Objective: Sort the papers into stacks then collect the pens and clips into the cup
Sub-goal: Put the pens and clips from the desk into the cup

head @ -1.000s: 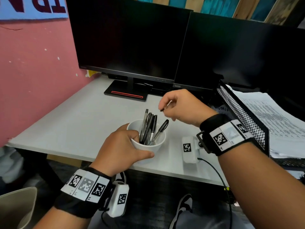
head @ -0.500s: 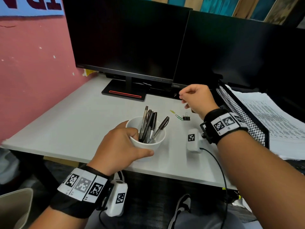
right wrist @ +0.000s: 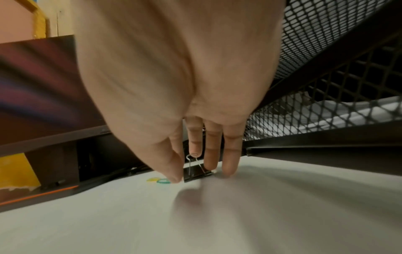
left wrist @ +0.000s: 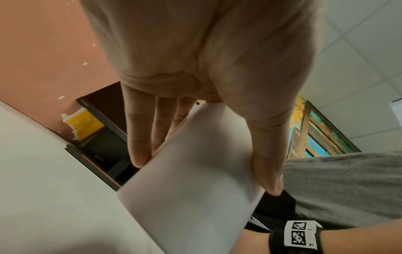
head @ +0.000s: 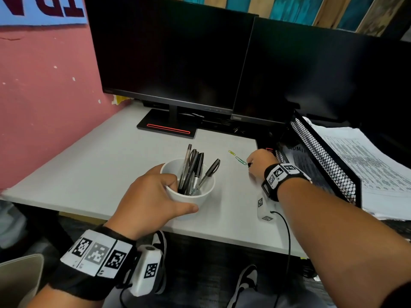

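My left hand grips a white cup near the desk's front edge; several dark pens stand in it. In the left wrist view the thumb and fingers wrap the cup's wall. My right hand is down on the desk at the right, beside the mesh tray. There its thumb and fingers pinch a black binder clip that still sits on the desk. A yellow paper clip and a green one lie just left of that hand.
Two dark monitors stand at the back, one stand base on the desk. A black mesh tray holding printed papers fills the right side. A pink wall bounds the left. The white desk lies between.
My right hand has left the cup, swung right and come down on the desk onto the binder clip. The left hand and cup have stayed put.
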Demonstrator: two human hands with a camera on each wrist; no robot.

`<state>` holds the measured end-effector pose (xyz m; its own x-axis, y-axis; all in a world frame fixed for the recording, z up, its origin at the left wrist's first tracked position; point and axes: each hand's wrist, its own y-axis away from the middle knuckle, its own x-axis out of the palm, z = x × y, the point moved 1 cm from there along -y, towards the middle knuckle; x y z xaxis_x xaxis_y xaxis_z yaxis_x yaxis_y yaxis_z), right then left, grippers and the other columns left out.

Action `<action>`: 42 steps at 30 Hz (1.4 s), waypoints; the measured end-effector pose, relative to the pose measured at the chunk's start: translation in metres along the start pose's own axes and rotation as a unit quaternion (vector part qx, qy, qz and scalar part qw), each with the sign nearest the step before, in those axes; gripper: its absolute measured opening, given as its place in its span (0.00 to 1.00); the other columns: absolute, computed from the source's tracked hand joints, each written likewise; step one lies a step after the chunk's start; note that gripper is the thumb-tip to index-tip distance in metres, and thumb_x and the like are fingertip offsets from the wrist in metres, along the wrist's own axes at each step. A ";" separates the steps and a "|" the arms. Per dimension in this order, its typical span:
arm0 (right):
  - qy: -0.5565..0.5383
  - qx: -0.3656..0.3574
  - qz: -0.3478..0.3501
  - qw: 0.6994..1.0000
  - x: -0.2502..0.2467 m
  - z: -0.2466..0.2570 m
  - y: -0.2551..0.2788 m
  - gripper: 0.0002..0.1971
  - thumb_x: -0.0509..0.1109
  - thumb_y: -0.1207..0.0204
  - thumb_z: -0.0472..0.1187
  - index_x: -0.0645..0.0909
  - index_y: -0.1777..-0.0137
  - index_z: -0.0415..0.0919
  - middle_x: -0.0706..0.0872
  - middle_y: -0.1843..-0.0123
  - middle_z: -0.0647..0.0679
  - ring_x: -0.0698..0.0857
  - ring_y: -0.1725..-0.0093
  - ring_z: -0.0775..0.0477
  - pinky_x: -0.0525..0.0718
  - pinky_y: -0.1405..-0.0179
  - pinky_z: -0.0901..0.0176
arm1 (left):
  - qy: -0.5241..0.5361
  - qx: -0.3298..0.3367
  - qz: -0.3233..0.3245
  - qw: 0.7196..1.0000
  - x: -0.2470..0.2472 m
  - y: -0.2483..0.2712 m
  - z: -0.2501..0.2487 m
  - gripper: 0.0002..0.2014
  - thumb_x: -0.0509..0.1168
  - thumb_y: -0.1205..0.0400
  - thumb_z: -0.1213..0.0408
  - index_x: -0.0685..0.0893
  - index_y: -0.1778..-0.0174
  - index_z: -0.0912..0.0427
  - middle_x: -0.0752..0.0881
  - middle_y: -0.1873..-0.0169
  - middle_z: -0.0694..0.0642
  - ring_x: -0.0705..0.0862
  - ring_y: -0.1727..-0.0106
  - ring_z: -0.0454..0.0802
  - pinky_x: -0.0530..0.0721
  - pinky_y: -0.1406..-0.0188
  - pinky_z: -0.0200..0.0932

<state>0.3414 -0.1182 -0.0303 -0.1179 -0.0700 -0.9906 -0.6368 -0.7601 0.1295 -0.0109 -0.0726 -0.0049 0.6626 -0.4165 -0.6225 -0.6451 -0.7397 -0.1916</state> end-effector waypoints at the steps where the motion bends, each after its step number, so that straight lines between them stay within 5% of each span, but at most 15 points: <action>1: 0.009 0.001 -0.001 1.000 0.001 -0.003 0.002 0.16 0.67 0.19 0.36 0.88 0.34 0.39 0.87 0.43 0.43 0.81 0.48 0.42 0.85 0.40 0.56 | 0.000 -0.001 0.000 1.000 0.000 0.001 0.000 0.29 0.89 0.42 0.49 0.73 0.76 0.56 0.83 0.58 0.38 0.82 0.55 0.33 0.72 0.66 0.36; 7: 0.014 0.031 0.016 0.999 0.003 -0.006 0.019 0.12 0.69 0.20 0.36 0.87 0.40 0.35 0.91 0.42 0.41 0.90 0.42 0.39 0.91 0.41 0.49 | -0.003 -0.003 0.008 1.000 0.003 0.004 -0.005 0.28 0.89 0.42 0.49 0.73 0.77 0.55 0.83 0.57 0.39 0.82 0.55 0.31 0.70 0.68 0.29; 12: -0.012 0.001 -0.011 1.000 -0.004 -0.011 0.037 0.08 0.67 0.23 0.31 0.88 0.50 0.33 0.91 0.50 0.42 0.91 0.48 0.38 0.92 0.51 0.51 | 0.008 -0.004 0.016 1.000 0.005 0.008 -0.006 0.28 0.89 0.42 0.49 0.73 0.77 0.54 0.83 0.56 0.38 0.83 0.54 0.31 0.72 0.68 0.29; 15: -0.136 -0.004 -0.064 0.989 -0.015 -0.012 0.045 0.12 0.65 0.23 0.29 0.88 0.63 0.40 0.92 0.59 0.47 0.91 0.60 0.42 0.92 0.59 0.52 | 0.015 -0.004 0.022 1.000 0.007 0.010 -0.007 0.27 0.89 0.43 0.48 0.75 0.77 0.52 0.83 0.56 0.35 0.83 0.54 0.32 0.71 0.67 0.28; 18: -0.348 -0.025 -0.122 0.929 -0.038 -0.005 0.061 0.11 0.72 0.22 0.28 0.89 0.64 0.41 0.90 0.67 0.49 0.86 0.74 0.50 0.86 0.69 0.56 | 0.013 0.000 0.025 1.000 0.009 0.010 -0.007 0.25 0.89 0.42 0.49 0.76 0.77 0.49 0.84 0.55 0.38 0.83 0.53 0.31 0.71 0.67 0.28; 21: -0.488 -0.118 -0.133 0.855 -0.072 0.015 0.091 0.08 0.76 0.24 0.25 0.89 0.61 0.36 0.88 0.72 0.46 0.83 0.77 0.50 0.82 0.73 0.60 | 0.012 0.005 0.030 0.999 0.011 0.011 -0.009 0.24 0.89 0.42 0.49 0.77 0.76 0.47 0.84 0.54 0.38 0.83 0.54 0.31 0.71 0.66 0.29; 23: -0.508 -0.195 -0.112 0.831 -0.091 0.032 0.112 0.08 0.76 0.23 0.24 0.88 0.59 0.35 0.87 0.71 0.44 0.83 0.75 0.50 0.83 0.73 0.61 | 0.015 0.005 0.032 0.999 0.011 0.011 -0.010 0.23 0.89 0.42 0.48 0.77 0.76 0.46 0.83 0.54 0.38 0.83 0.53 0.32 0.72 0.64 0.32; 28: -0.393 -0.310 -0.005 0.866 -0.109 0.075 0.151 0.08 0.78 0.22 0.28 0.89 0.56 0.42 0.90 0.68 0.49 0.87 0.70 0.51 0.88 0.65 0.60 | 0.021 0.014 0.027 0.999 0.012 0.010 -0.015 0.23 0.89 0.41 0.49 0.77 0.77 0.46 0.83 0.55 0.39 0.83 0.54 0.32 0.72 0.64 0.33; 32: -0.353 -0.333 0.058 0.872 -0.104 0.093 0.156 0.06 0.78 0.20 0.32 0.91 0.46 0.40 0.95 0.58 0.43 0.93 0.62 0.44 0.93 0.61 0.51 | 0.027 0.027 0.022 0.999 0.010 0.008 -0.018 0.20 0.89 0.41 0.48 0.80 0.75 0.40 0.83 0.54 0.39 0.84 0.53 0.37 0.74 0.62 0.35; 36: -0.430 -0.285 -0.029 0.856 -0.109 0.082 0.133 0.04 0.76 0.20 0.30 0.90 0.51 0.38 0.94 0.59 0.42 0.85 0.71 0.45 0.83 0.77 0.55 | 0.030 0.018 0.014 0.999 0.010 0.007 -0.012 0.22 0.88 0.42 0.46 0.78 0.75 0.46 0.84 0.53 0.38 0.84 0.51 0.35 0.76 0.61 0.36; 39: -0.482 -0.184 -0.109 0.849 -0.104 0.060 0.093 0.06 0.74 0.20 0.31 0.90 0.58 0.38 0.91 0.64 0.43 0.83 0.70 0.48 0.82 0.77 0.58 | 0.030 0.013 0.011 0.999 0.009 0.005 -0.008 0.23 0.88 0.42 0.47 0.77 0.75 0.47 0.84 0.53 0.38 0.85 0.50 0.36 0.75 0.62 0.36; 42: -0.450 -0.046 -0.137 0.882 -0.084 0.036 0.048 0.06 0.73 0.21 0.33 0.90 0.59 0.36 0.88 0.63 0.44 0.85 0.65 0.48 0.86 0.74 0.61 | 0.032 0.012 0.008 0.999 0.007 0.004 -0.005 0.24 0.88 0.42 0.47 0.76 0.76 0.49 0.84 0.53 0.39 0.85 0.49 0.37 0.78 0.60 0.39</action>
<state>0.2934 -0.1253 0.0608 -0.5523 0.6328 -0.5427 -0.6754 -0.7213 -0.1537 -0.0067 -0.0810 -0.0061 0.6750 -0.4607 -0.5762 -0.6634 -0.7208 -0.2008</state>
